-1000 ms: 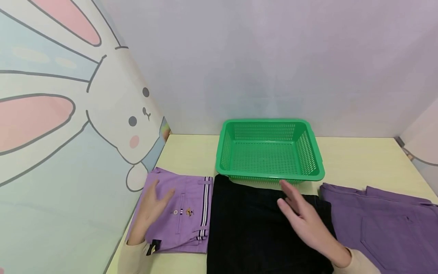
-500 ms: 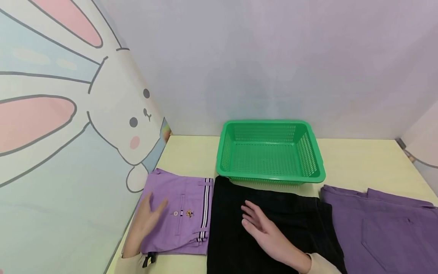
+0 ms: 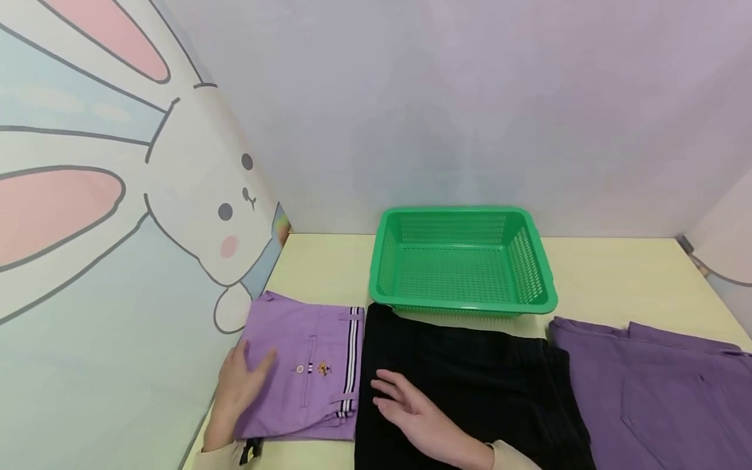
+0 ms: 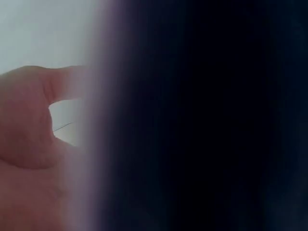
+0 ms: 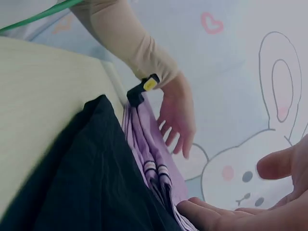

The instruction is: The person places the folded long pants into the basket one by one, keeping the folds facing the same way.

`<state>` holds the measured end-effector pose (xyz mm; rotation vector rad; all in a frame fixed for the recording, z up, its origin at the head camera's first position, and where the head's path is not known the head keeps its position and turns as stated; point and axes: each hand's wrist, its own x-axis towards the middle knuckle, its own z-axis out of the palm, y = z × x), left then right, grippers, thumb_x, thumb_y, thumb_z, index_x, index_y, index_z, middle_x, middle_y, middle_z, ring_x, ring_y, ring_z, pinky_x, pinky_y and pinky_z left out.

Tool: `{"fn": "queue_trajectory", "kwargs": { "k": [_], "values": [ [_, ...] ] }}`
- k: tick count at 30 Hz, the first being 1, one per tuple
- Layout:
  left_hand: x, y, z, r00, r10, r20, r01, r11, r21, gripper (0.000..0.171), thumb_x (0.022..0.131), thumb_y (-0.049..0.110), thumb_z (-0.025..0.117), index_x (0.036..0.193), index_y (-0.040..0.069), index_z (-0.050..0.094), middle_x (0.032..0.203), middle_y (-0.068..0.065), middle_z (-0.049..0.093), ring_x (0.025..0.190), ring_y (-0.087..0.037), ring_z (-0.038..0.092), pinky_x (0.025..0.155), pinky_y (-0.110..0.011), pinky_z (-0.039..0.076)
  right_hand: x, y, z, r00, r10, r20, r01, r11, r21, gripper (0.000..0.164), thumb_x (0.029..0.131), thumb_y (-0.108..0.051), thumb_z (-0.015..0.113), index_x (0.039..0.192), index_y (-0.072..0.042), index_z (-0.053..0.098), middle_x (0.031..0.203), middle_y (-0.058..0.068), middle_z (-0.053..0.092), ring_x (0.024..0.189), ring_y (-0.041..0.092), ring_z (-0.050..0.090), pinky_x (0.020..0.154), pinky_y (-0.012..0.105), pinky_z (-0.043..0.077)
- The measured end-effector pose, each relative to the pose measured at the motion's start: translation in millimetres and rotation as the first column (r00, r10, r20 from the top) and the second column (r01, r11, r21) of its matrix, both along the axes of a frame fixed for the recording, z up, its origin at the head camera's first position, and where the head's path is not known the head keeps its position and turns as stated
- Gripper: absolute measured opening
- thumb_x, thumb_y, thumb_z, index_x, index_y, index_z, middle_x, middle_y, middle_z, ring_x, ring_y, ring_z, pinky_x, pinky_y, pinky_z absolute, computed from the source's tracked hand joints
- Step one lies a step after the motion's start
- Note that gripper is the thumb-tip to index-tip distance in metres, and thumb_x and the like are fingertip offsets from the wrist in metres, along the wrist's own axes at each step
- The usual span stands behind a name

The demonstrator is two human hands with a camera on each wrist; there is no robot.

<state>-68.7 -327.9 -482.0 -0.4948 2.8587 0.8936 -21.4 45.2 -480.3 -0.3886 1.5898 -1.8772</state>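
Folded light purple trousers [image 3: 288, 326] with a striped waistband, button and small gold emblem lie at the left in the head view. My left hand [image 3: 237, 385] is at their left edge, thumb and fingers spread. To the right lie black trousers [image 3: 470, 365], folded flat. Over their left part is my right hand [image 3: 420, 418], fingers extended and nothing in its grasp. The right wrist view shows its fingers [image 5: 207, 216] beside the light purple trousers' striped edge. A dark blur hides most of the left wrist view, leaving part of the left hand [image 4: 29, 120].
Behind the black trousers stands a green plastic basket [image 3: 464, 305] with perforated walls. Dark purple trousers [image 3: 658, 391] lie at the right. The pale table [image 3: 611, 274] meets a plain back wall and a rabbit-printed wall [image 3: 117, 313] on the left.
My right hand has moved left across the black trousers, toward the light purple pair. The left hand has shifted slightly down and left, to the trousers' outer edge.
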Motion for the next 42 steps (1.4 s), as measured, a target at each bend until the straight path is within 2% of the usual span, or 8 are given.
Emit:
{"fn": "queue_trajectory", "kwargs": {
  "k": [5, 13, 21, 26, 30, 33, 38, 42],
  "values": [
    [2.0, -6.4, -4.6, 1.000, 0.021, 0.016, -0.021, 1.000, 0.015, 0.097, 0.106, 0.049, 0.057, 0.164, -0.015, 0.013, 0.164, -0.045, 0.022, 0.150, -0.064, 0.027, 0.124, -0.074, 0.024, 5.0, -19.3, -4.7, 0.999, 0.048, 0.009, -0.048, 0.996, 0.078, 0.061, 0.114, -0.022, 0.051, 0.166, 0.000, 0.027, 0.169, 0.029, 0.034, 0.151, 0.048, 0.044, 0.120, 0.053, 0.045],
    [1.9, -9.8, -9.1, 0.999, 0.031, 0.024, -0.031, 0.999, 0.010, 0.096, 0.107, 0.049, 0.056, 0.163, -0.016, 0.015, 0.163, -0.045, 0.024, 0.149, -0.065, 0.028, 0.124, -0.072, 0.025, -2.4, -27.0, -15.0, 0.993, 0.073, -0.090, -0.047, 0.962, 0.268, 0.062, 0.109, -0.027, 0.059, 0.162, -0.002, 0.038, 0.168, 0.023, 0.039, 0.135, 0.036, 0.064, 0.107, 0.053, 0.056],
    [1.5, -10.7, -11.3, 0.999, 0.025, 0.022, -0.025, 1.000, -0.004, 0.094, 0.106, 0.046, 0.058, 0.163, -0.016, 0.015, 0.163, -0.045, 0.025, 0.149, -0.066, 0.029, 0.124, -0.072, 0.027, -13.8, -34.6, -15.4, 0.979, 0.018, -0.202, 0.053, 0.938, 0.341, 0.063, 0.107, -0.036, 0.061, 0.160, -0.007, 0.043, 0.161, 0.023, 0.049, 0.139, 0.042, 0.059, 0.104, 0.057, 0.056],
    [2.0, -11.4, -15.3, 0.999, 0.026, 0.031, -0.026, 1.000, -0.013, 0.095, 0.106, 0.047, 0.058, 0.163, -0.016, 0.015, 0.163, -0.045, 0.024, 0.148, -0.067, 0.029, 0.124, -0.072, 0.027, -17.1, -43.0, -10.2, 0.969, 0.034, -0.246, 0.047, 0.947, 0.316, 0.059, 0.107, -0.035, 0.061, 0.157, -0.006, 0.048, 0.159, 0.020, 0.054, 0.141, 0.039, 0.059, 0.105, 0.050, 0.058],
    [2.1, -11.1, -16.6, 0.999, 0.028, 0.036, -0.028, 0.999, -0.017, 0.095, 0.106, 0.048, 0.058, 0.164, -0.015, 0.014, 0.164, -0.045, 0.024, 0.148, -0.067, 0.029, 0.123, -0.073, 0.027, -17.7, -48.7, -10.1, 0.960, 0.061, -0.272, 0.043, 0.931, 0.362, 0.062, 0.104, -0.036, 0.064, 0.155, -0.004, 0.051, 0.147, 0.016, 0.065, 0.129, 0.029, 0.068, 0.098, 0.037, 0.060],
    [2.0, -11.1, -16.1, 0.999, 0.032, 0.034, -0.031, 0.999, -0.020, 0.095, 0.106, 0.047, 0.059, 0.164, -0.015, 0.014, 0.164, -0.045, 0.024, 0.148, -0.067, 0.029, 0.123, -0.073, 0.027, -18.7, -52.4, -11.7, 0.975, 0.032, -0.222, 0.051, 0.932, 0.359, 0.068, 0.103, -0.037, 0.065, 0.159, -0.002, 0.045, 0.146, 0.018, 0.065, 0.122, 0.027, 0.072, 0.096, 0.040, 0.061],
    [0.9, -14.5, -14.8, 0.998, 0.052, 0.026, -0.052, 0.999, -0.007, 0.095, 0.106, 0.047, 0.059, 0.163, -0.015, 0.015, 0.162, -0.046, 0.027, 0.147, -0.066, 0.031, 0.122, -0.073, 0.028, -22.1, -57.6, -11.8, 0.996, -0.048, -0.078, 0.068, 0.958, 0.279, 0.079, 0.104, -0.035, 0.064, 0.164, 0.004, 0.030, 0.166, 0.028, 0.041, 0.129, 0.031, 0.068, 0.110, 0.057, 0.053],
    [0.0, -21.8, -15.0, 0.996, 0.077, 0.045, -0.077, 0.997, -0.004, 0.095, 0.106, 0.048, 0.055, 0.162, -0.018, 0.015, 0.159, -0.048, 0.029, 0.145, -0.067, 0.033, 0.120, -0.075, 0.030, -27.3, -58.0, -9.1, 0.998, -0.063, 0.001, 0.061, 0.965, 0.253, 0.085, 0.103, -0.033, 0.064, 0.164, 0.011, 0.023, 0.169, 0.033, 0.030, 0.128, 0.033, 0.067, 0.110, 0.059, 0.052]
  ]
}}
